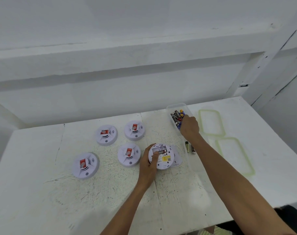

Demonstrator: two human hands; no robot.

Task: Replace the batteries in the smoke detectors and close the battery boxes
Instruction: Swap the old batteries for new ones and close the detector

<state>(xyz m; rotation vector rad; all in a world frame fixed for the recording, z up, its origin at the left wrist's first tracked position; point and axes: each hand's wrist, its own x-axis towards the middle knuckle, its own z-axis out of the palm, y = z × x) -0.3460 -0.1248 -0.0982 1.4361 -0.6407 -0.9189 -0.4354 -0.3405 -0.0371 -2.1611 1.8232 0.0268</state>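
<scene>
Forearms (229, 180): both reach out from our near edge, right one farther.
Left hand (147, 164): fingers curl round the opened detector (163, 158), thumb at its battery bay, one cell inside lying left-right.
Right hand (190, 127): fingers dip into the battery tub (175, 105); we cannot tell if they pinch a cell.
Relation: detector sits near-left of that hand.
Room: loose batteries (189, 147) lie between; four other detectors (129, 156) stand left on the surface (42, 167).

Bright, even, cool light; soft shadows; wide-angle bending at edges; slight blur.
</scene>
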